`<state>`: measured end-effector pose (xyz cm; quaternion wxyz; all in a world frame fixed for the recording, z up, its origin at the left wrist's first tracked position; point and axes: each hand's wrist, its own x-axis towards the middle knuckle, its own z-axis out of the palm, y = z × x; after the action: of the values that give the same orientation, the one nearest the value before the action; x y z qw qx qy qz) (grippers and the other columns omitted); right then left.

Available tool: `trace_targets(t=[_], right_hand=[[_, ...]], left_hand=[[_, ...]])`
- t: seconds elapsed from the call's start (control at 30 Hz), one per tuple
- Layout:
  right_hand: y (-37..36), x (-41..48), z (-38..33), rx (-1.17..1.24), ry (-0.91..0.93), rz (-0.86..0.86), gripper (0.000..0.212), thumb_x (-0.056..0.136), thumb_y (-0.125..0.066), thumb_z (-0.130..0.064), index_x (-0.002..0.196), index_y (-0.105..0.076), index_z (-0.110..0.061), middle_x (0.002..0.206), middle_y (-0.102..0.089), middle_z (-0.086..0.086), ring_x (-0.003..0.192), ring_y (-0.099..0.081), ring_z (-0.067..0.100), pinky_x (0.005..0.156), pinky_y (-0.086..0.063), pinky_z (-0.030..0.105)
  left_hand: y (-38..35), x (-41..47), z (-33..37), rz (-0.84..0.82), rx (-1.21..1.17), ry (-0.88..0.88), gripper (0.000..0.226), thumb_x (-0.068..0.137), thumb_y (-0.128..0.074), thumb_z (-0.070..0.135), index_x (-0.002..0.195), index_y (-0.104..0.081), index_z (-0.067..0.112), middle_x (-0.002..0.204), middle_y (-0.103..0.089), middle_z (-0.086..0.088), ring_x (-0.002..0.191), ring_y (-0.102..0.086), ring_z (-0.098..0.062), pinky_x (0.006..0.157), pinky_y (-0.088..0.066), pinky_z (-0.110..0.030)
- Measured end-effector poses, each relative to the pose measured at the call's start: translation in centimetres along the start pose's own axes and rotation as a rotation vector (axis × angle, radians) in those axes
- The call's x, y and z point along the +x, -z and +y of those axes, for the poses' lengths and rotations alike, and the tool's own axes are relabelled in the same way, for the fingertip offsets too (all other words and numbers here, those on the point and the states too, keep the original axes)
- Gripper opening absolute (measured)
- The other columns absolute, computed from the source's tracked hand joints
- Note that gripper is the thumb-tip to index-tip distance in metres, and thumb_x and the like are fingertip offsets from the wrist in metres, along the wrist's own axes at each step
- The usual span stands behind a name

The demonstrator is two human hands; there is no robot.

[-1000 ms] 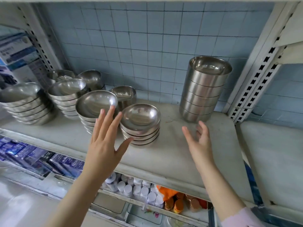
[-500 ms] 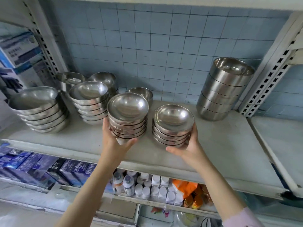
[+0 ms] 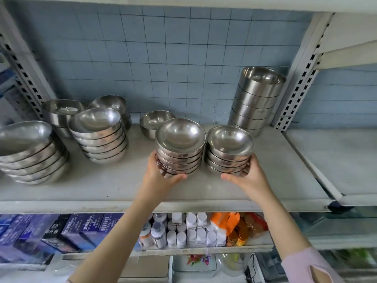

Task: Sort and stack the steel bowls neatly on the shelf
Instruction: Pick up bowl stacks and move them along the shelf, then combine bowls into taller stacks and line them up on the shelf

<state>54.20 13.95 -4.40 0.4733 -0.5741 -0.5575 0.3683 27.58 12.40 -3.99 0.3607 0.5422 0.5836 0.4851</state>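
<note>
Hands that hung spread and empty a second ago now clasp a pile each: left hand (image 3: 161, 176) curled round the taller bowl stack (image 3: 179, 148), right hand (image 3: 246, 178) round the shorter bowl stack (image 3: 229, 152), side by side mid-shelf (image 3: 122, 186). Merging them looks next; deep bowls (image 3: 257, 103) stand at two o'clock.

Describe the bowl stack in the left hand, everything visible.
The left stack is several shallow, shiny steel bowls nested upright; the top bowl is empty. The left hand has its grip on the base, thumb across the front, fingers round the left side. It is mid-shelf, close beside the right stack. Whether it rests on the shelf or is lifted is unclear.
</note>
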Motion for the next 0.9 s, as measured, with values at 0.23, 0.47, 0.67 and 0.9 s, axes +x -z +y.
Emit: trace_targets(t=[0.23,0.47,0.67,0.9], right_hand=[[7.7,0.4,2.0,0.001,-0.036,0.11,0.094,0.062,-0.092,-0.005,0.14,-0.043,-0.017,0.122,-0.065,-0.006,0.101,-0.064,-0.007,0.088,-0.05,0.014],[15.7,1.9,4.3,-0.038,-0.076,0.063,0.086,0.057,-0.096,-0.018,0.127,-0.05,-0.034,0.123,-0.067,-0.008,0.114,-0.065,0.009,0.099,-0.049,0.03],[19.0,3.5,5.4,-0.004,-0.102,-0.104,0.086,0.067,-0.088,0.0,0.134,-0.041,-0.026,0.126,-0.06,-0.009,0.114,-0.06,0.004,0.097,-0.048,0.021],[17.1,-1.5,4.8,-0.092,-0.091,0.151,0.099,0.07,-0.087,-0.043,0.15,-0.029,-0.029,0.147,-0.042,-0.011,0.129,-0.048,0.014,0.109,-0.041,0.039]], left_hand=[[-6.9,0.1,2.1,-0.126,0.015,0.017,0.113,0.054,-0.093,0.029,0.145,-0.027,0.017,0.124,-0.051,0.008,0.117,-0.052,-0.01,0.104,-0.042,-0.03],[-13.8,-0.9,4.8,-0.152,0.048,0.033,0.12,0.043,-0.089,0.055,0.142,-0.027,0.027,0.137,-0.05,0.0,0.126,-0.051,-0.017,0.108,-0.043,-0.043],[-17.0,-1.4,4.9,-0.107,0.047,0.037,0.12,0.038,-0.085,0.07,0.138,-0.028,0.037,0.136,-0.051,0.0,0.126,-0.053,-0.016,0.105,-0.045,-0.044],[-15.4,-3.5,6.3,-0.142,0.25,0.036,0.122,0.054,-0.075,0.053,0.153,-0.014,0.013,0.156,-0.03,-0.006,0.137,-0.04,-0.023,0.112,-0.036,-0.042]])
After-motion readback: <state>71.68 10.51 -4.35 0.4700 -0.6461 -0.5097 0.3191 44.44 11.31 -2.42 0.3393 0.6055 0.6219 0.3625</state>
